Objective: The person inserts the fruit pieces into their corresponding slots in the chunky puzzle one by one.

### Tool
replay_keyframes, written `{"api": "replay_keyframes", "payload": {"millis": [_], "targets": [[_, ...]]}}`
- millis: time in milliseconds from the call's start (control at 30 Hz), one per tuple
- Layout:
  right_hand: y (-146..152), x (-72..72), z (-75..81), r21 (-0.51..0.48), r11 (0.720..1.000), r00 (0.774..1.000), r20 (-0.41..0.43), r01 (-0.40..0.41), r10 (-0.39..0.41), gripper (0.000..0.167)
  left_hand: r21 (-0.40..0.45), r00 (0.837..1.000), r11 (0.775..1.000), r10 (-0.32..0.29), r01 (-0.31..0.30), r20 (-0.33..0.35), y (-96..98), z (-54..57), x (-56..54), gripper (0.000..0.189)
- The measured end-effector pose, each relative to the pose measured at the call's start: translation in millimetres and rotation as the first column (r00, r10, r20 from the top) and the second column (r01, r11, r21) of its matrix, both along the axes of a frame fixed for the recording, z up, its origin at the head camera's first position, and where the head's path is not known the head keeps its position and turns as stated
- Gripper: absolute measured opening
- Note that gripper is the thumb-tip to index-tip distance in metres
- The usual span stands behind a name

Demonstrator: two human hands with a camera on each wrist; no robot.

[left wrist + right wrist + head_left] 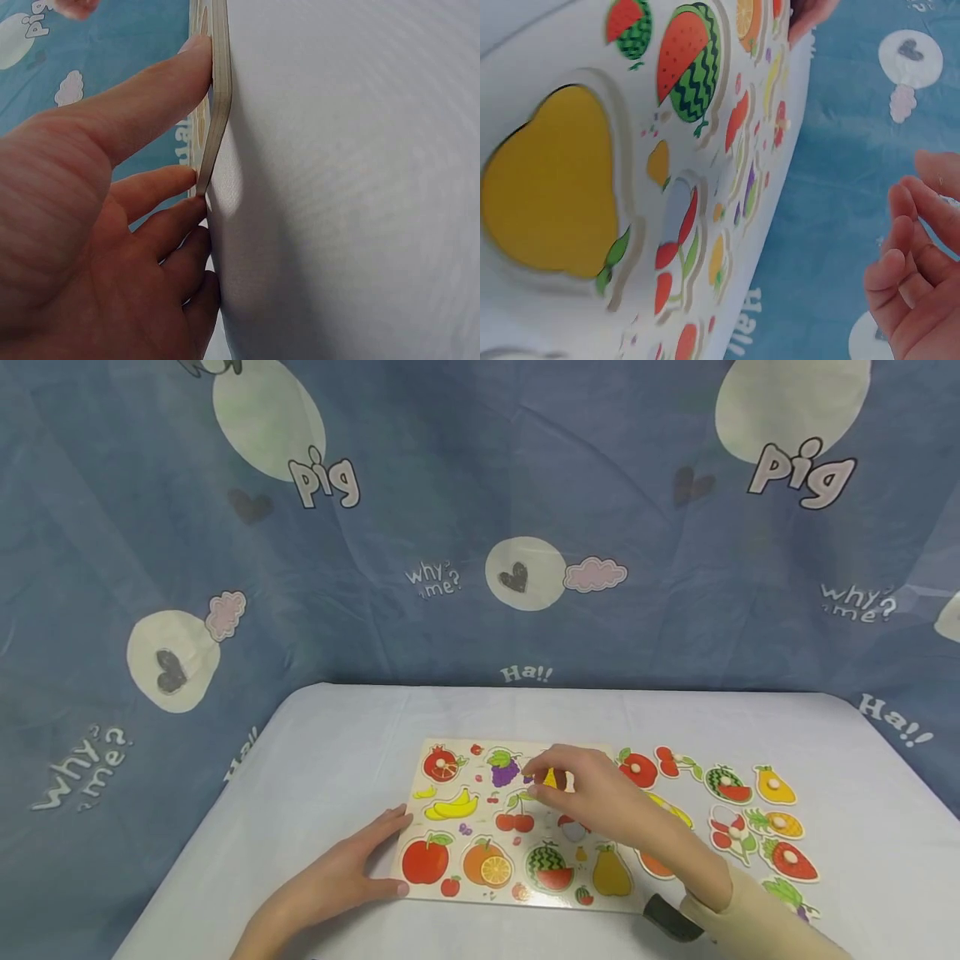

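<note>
Observed fruit puzzle board [480,827] on white table [322,760], near middle. Found left hand [348,867] against left edge, with thumb at near left corner and fingers extended, not gripping. Found right hand [600,785] over far row, just right of grape cluster [505,770], with loosely bent, parted fingers. Noted loose fruit pieces [791,861] crowding right edge; noted wide table room to left, narrower strip past far edge
</note>
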State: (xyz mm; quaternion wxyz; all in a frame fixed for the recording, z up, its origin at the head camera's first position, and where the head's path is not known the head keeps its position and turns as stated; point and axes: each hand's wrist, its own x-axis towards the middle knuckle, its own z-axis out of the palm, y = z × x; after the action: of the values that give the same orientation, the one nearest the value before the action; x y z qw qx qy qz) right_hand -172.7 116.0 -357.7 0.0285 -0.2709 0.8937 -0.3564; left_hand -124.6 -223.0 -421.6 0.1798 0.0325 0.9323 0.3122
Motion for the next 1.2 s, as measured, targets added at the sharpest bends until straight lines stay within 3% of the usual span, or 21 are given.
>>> {"api": "replay_keyframes", "payload": {"millis": [367,567,833,1067,1200], "targets": [[24.8,17.1,-2.4,0.002,1.0,1.0,-0.027,-0.011,0.011,0.023,-0.01,1.0,1.0,0.006,-0.006,0.012,-1.0,0.8,-0.3,0.088],[36.6,27.5,-5.5,0.03,0.999,0.999,0.02,0.042,-0.043,0.025,-0.009,1.0,1.0,0.002,-0.002,0.016,-0.9,-0.5,-0.4,0.088],[52.6,36.8,-4.8,0.048,0.997,0.998,-0.02,0.065,-0.064,0.022,-0.001,1.0,1.0,-0.005,0.005,0.006,-0.4,-0.5,0.0,0.088],[67.3,49.5,-1.9,0.029,0.997,0.997,0.024,0.075,-0.076,0.019,0.005,1.0,1.0,-0.004,0.004,0.007,-0.3,-0.1,-0.1,0.089],[76.0,55.9,-4.8,0.027,0.997,0.997,-0.005,0.073,-0.073,0.023,0.001,1.0,1.0,-0.001,0.001,0.011,-0.4,-0.5,-0.4,0.089]]}}
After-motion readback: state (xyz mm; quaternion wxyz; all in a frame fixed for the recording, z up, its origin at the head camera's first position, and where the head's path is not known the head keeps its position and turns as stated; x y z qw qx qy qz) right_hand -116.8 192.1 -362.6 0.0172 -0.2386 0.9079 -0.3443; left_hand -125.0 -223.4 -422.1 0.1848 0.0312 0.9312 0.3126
